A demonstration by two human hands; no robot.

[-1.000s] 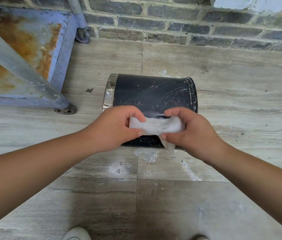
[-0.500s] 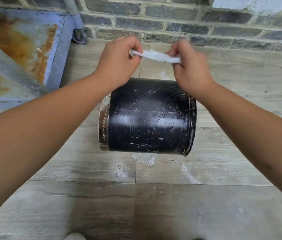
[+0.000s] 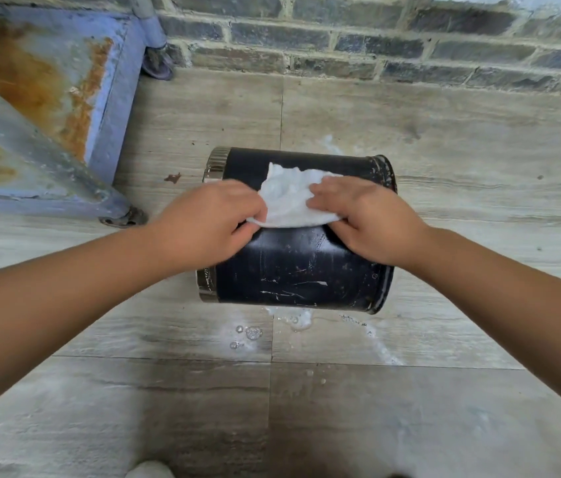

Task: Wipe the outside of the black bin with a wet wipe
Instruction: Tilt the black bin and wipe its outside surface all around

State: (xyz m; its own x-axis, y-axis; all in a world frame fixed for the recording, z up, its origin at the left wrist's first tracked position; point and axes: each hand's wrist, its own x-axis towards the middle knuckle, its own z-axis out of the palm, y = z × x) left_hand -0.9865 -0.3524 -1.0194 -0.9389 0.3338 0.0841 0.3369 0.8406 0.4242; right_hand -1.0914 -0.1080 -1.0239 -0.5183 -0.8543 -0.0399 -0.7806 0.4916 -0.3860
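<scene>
Head view, steeply down, seemingly close.

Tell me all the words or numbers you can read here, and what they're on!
There are none to read.
black bin: only white scratches and streaks, and a tiny round mark near its right end, too small to read.
wet wipe: plain white, no print.
Brick wall, floor tiles and rusty blue metal frame: no writing shows.
</scene>
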